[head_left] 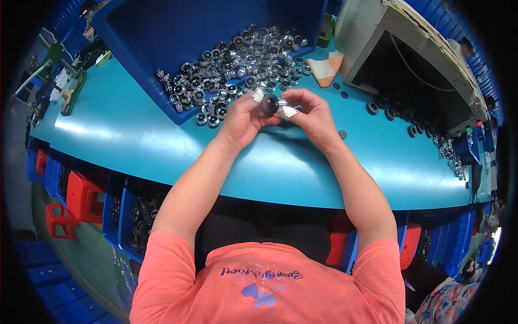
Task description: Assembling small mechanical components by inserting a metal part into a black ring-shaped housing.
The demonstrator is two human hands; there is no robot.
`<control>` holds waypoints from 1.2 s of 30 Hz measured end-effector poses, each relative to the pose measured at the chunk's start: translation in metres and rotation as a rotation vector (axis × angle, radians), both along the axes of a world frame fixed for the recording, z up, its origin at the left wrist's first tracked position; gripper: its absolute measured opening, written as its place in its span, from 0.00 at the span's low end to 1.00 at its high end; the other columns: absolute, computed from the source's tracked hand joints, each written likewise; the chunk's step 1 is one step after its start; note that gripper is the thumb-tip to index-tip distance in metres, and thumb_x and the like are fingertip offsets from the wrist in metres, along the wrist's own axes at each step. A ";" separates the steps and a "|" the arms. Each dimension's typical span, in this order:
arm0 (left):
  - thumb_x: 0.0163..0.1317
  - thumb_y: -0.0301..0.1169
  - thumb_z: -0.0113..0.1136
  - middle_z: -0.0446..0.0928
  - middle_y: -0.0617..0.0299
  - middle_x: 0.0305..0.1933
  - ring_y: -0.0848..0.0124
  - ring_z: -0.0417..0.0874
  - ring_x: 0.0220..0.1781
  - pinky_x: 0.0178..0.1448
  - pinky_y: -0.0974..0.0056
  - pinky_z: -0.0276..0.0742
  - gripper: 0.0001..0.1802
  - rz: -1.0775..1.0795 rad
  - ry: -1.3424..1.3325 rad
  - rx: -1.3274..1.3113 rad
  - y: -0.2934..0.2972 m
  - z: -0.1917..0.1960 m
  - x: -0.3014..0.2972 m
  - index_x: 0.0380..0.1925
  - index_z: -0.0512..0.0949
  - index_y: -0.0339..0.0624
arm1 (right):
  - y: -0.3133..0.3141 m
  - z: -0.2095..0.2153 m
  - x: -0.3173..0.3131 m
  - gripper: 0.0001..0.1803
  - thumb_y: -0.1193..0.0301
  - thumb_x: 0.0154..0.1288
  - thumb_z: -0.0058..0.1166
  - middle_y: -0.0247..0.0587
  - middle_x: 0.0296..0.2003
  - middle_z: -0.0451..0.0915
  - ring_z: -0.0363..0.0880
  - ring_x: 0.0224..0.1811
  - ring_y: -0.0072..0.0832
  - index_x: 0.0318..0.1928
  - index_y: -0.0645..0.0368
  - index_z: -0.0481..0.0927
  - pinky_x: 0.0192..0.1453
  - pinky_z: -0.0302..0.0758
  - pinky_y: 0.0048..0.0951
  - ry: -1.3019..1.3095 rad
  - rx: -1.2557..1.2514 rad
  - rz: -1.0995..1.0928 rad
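We identify one legible marking: two words of dark, flowing script (283,274), printed across the coral shirt (216,302) at the lower centre of the frame. We see this lettering upside down, its two words side by side.

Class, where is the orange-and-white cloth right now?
In the head view, the orange-and-white cloth lies on the turquoise table, right of centre, between the blue bin and the pale housing, beyond the right hand.
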State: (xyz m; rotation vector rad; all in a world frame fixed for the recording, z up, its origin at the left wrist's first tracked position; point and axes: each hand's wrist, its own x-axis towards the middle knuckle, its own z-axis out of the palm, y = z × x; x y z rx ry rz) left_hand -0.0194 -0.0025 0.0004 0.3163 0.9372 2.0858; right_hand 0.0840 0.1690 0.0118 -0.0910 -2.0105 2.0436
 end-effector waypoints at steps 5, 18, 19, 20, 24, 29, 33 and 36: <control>0.75 0.36 0.54 0.82 0.56 0.46 0.64 0.87 0.45 0.47 0.58 0.88 0.12 -0.013 0.073 -0.028 0.001 -0.003 -0.001 0.46 0.77 0.39 | -0.007 -0.002 0.000 0.19 0.74 0.58 0.72 0.34 0.47 0.83 0.84 0.43 0.21 0.50 0.60 0.84 0.47 0.82 0.25 0.037 0.068 -0.034; 0.61 0.24 0.71 0.81 0.62 0.46 0.73 0.83 0.47 0.49 0.65 0.83 0.18 0.280 0.691 -0.214 0.007 0.009 0.016 0.49 0.76 0.37 | 0.006 0.002 0.003 0.20 0.76 0.67 0.60 0.40 0.53 0.81 0.82 0.51 0.25 0.60 0.63 0.78 0.57 0.80 0.28 -0.105 -0.216 0.035; 0.58 0.23 0.73 0.81 0.62 0.46 0.73 0.83 0.46 0.48 0.66 0.82 0.21 0.325 0.732 -0.234 0.007 0.013 0.019 0.50 0.76 0.37 | 0.006 0.002 0.003 0.20 0.76 0.68 0.59 0.39 0.53 0.81 0.82 0.52 0.25 0.60 0.64 0.77 0.57 0.80 0.28 -0.119 -0.275 0.058; 0.57 0.24 0.74 0.81 0.62 0.46 0.73 0.83 0.46 0.48 0.67 0.82 0.22 0.355 0.828 -0.304 0.006 0.013 0.020 0.51 0.76 0.37 | 0.005 0.003 0.003 0.20 0.76 0.68 0.57 0.39 0.53 0.81 0.82 0.52 0.25 0.61 0.64 0.77 0.57 0.80 0.28 -0.136 -0.292 0.073; 0.53 0.25 0.76 0.78 0.63 0.47 0.74 0.83 0.45 0.45 0.69 0.80 0.25 0.420 1.081 -0.464 0.005 0.019 0.021 0.52 0.79 0.38 | 0.002 0.008 0.005 0.21 0.76 0.69 0.53 0.39 0.52 0.81 0.82 0.52 0.25 0.62 0.64 0.76 0.57 0.80 0.27 -0.175 -0.315 0.150; 0.51 0.25 0.76 0.77 0.62 0.48 0.73 0.83 0.44 0.44 0.70 0.80 0.25 0.451 1.146 -0.489 0.001 0.017 0.022 0.51 0.81 0.39 | -0.001 0.005 0.003 0.20 0.77 0.70 0.52 0.38 0.52 0.81 0.82 0.52 0.25 0.61 0.64 0.76 0.56 0.80 0.27 -0.189 -0.318 0.186; 0.51 0.24 0.75 0.77 0.62 0.48 0.73 0.83 0.44 0.44 0.69 0.80 0.25 0.435 1.136 -0.460 0.003 0.019 0.025 0.51 0.82 0.39 | 0.001 0.003 0.005 0.20 0.77 0.70 0.52 0.38 0.52 0.81 0.82 0.53 0.26 0.61 0.64 0.77 0.56 0.81 0.29 -0.184 -0.359 0.198; 0.52 0.24 0.74 0.77 0.61 0.49 0.72 0.83 0.45 0.46 0.68 0.80 0.24 0.409 1.136 -0.425 0.014 0.019 0.028 0.52 0.81 0.39 | 0.008 0.007 0.012 0.22 0.76 0.69 0.53 0.42 0.52 0.82 0.83 0.52 0.29 0.62 0.64 0.75 0.56 0.82 0.31 -0.191 -0.382 0.153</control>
